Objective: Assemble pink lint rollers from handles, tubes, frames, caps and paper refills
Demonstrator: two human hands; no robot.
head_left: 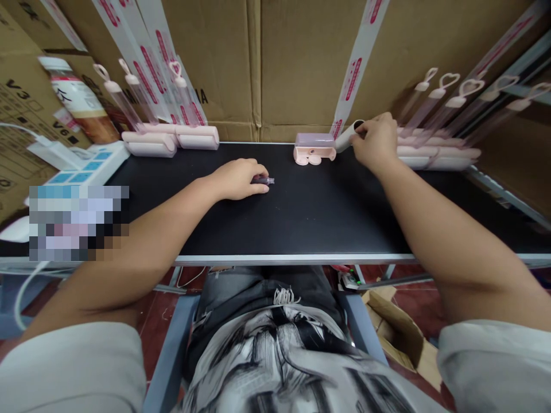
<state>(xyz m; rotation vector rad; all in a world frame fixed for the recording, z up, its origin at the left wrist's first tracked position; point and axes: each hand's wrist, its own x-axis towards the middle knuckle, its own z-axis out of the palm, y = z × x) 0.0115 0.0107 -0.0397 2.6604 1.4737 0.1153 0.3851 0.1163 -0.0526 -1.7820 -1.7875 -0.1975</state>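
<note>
My left hand (239, 178) rests on the black table top (301, 218), fingers curled round a small dark purple piece (263, 180) whose tip pokes out to the right. My right hand (375, 140) reaches to the table's far edge and grips a white roll (346, 137) by its end. The roll lies just right of a pink holder (313, 148) with a lilac top. Right of that hand is a row of pink lint rollers (439, 152) with heart-shaped handle loops.
Two more pink lint rollers (170, 140) stand at the far left. A white power strip (84, 163) and a bottle (81, 103) sit at the left edge. Taped cardboard boxes (297, 63) wall the back. An open carton (400, 332) lies on the floor under the table.
</note>
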